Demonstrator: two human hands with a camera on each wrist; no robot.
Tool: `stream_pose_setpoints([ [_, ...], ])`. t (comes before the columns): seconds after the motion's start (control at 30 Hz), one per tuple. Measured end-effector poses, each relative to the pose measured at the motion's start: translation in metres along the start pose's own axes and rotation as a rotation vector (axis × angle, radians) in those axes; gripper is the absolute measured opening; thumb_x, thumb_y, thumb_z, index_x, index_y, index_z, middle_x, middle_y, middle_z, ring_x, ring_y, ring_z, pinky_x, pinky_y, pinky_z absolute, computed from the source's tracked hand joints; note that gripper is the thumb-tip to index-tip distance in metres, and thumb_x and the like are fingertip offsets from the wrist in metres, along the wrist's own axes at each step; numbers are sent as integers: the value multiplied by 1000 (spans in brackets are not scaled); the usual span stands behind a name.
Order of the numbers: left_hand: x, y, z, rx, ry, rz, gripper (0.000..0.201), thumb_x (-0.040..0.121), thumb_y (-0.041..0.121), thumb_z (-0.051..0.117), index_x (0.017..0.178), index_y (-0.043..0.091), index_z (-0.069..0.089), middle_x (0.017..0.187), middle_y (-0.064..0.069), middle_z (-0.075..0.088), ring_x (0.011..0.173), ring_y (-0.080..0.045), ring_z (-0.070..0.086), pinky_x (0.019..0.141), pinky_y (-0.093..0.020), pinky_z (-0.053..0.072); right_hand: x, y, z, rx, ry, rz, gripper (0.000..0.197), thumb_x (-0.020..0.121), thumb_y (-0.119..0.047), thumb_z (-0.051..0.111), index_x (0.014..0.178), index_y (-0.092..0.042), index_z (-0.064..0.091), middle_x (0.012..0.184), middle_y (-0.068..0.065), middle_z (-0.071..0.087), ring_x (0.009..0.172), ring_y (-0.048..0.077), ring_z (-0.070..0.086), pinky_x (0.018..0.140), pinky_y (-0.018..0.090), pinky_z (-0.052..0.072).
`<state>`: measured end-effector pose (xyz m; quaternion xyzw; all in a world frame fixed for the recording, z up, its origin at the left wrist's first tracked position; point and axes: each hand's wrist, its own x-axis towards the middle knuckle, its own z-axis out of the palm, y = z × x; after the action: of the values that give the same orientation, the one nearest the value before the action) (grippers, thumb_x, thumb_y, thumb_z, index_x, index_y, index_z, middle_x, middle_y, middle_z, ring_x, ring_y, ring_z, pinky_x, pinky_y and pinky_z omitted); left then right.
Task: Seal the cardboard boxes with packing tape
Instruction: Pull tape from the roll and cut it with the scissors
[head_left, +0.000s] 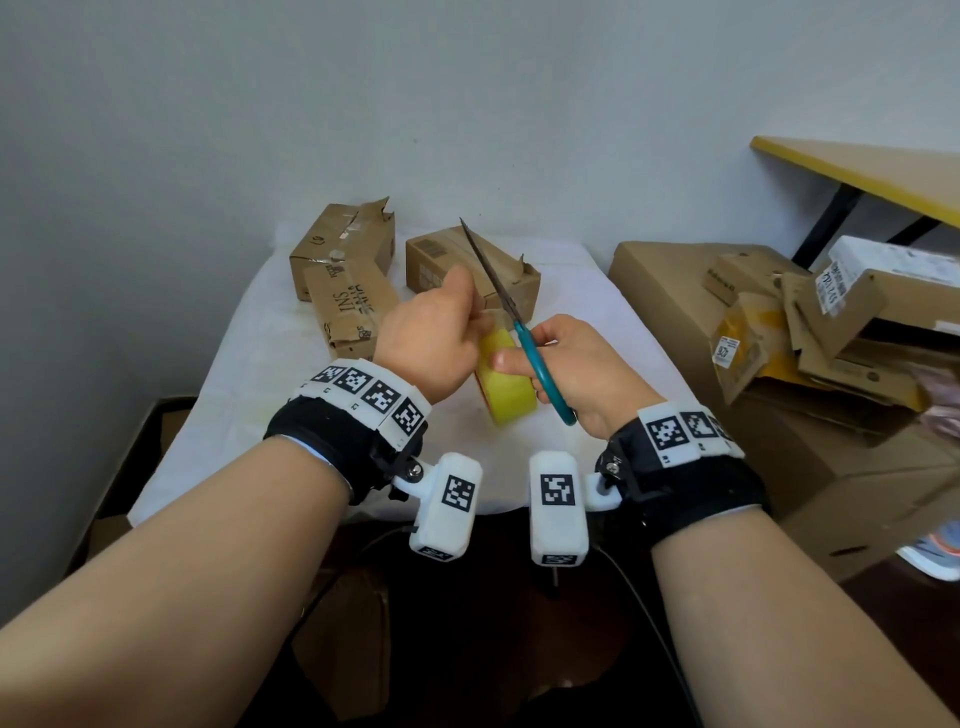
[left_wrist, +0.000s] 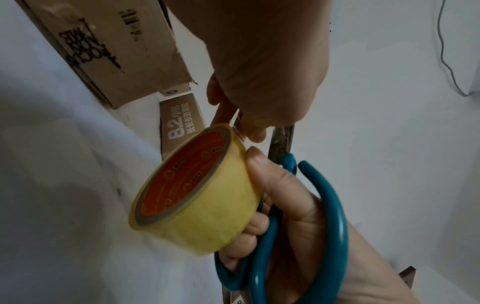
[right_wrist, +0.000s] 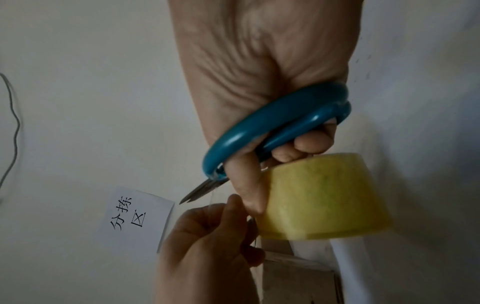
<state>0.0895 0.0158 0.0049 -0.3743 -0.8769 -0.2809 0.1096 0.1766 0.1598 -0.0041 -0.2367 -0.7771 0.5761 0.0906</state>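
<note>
"8.2" on box flap (left_wrist: 182, 121); "分拣区" on paper (right_wrist: 135, 218)

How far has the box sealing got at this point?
Done: nothing visibly; the three boxes on the table show torn, raised flaps and no fresh tape.
In hand: right hand grips the tape roll and scissors; left hand pinches the tape's free end.
Left: taping every box.

My tape roll (head_left: 506, 382) hangs over the table (head_left: 218, 395); three boxes (head_left: 343, 249) lie behind it, the box pile (head_left: 779, 322) to its right.
</note>
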Motion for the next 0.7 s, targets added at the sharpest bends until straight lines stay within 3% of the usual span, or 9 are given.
stream_pose_setpoints([
  [0.23, 2, -5, -4, -19, -6, -37, 20, 100, 34, 55, 98, 21, 40, 81, 13, 50, 77, -18, 48, 67, -33, 35, 1, 1, 4, 62, -16, 26, 38, 78, -19, 88, 98, -12, 57, 62, -2, 54, 45, 6, 48, 57, 29, 42],
  [0.4, 2, -7, -7, -13, -44, -24, 20, 99, 35, 55, 102, 18, 46, 99, 0, 67, 89, -27, 61, 70, -35, 42, -1, 4, 6, 70, -35, 32, 33, 79, -20, 87, 91, -14, 57, 60, -1, 53, 45, 7, 46, 56, 28, 42],
  [0.57, 5, -9, -13, 9, -100, -13, 20, 97, 37, 57, 103, 18, 52, 101, -1, 67, 93, -27, 62, 76, -41, 51, -2, 10, -2, -30, -58, 57, 36, 79, -37, 86, 89, -10, 66, 74, 3, 64, 56, 9, 52, 69, 32, 45],
  [0.7, 2, -11, -14, -34, -173, 3, 16, 98, 34, 56, 102, 22, 47, 104, 2, 67, 94, -25, 62, 80, -45, 52, 1, 17, -22, -104, -11, 62, 55, 76, -49, 84, 100, -1, 70, 77, 5, 65, 63, 14, 54, 71, 32, 49],
])
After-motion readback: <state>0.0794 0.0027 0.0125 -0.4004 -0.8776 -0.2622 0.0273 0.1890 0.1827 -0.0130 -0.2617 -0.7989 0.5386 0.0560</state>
